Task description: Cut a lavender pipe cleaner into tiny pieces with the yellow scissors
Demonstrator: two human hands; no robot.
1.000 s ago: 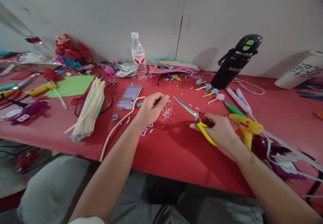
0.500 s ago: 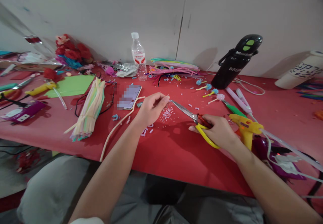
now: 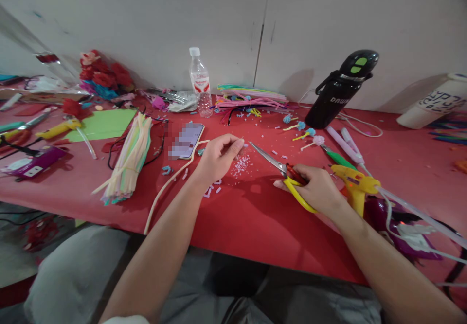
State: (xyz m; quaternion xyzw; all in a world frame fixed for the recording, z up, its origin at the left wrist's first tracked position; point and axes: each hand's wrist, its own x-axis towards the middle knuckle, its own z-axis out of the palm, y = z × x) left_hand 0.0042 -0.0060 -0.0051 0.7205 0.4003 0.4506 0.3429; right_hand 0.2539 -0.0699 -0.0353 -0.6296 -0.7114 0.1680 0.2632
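Observation:
My left hand [image 3: 221, 156] is pinched closed above the red table, with a tiny pale bit at the fingertips, too small to name. Scissors [image 3: 272, 159] with yellow and red handles are held in my right hand [image 3: 314, 185]. Their blades look closed and point toward my left fingertips, a small gap away. Below my left fingers lies a scatter of small pale pink clippings [image 3: 241, 166]. Short pink pieces [image 3: 207, 190] lie nearer me, beside my left wrist. A long cream pipe cleaner [image 3: 164, 188] curves along the table left of my left forearm.
A phone [image 3: 189, 140] and a bundle of pastel pipe cleaners [image 3: 129, 161] lie left. Behind stand a plastic bottle [image 3: 200, 88] and a black flask [image 3: 333, 98]. Small pom-pom flowers [image 3: 317, 140] and a yellow glue gun [image 3: 355, 183] are at the right.
The scissors and my right hand have shifted slightly right, so the blade tips are farther from my left fingertips. My left hand has barely moved.

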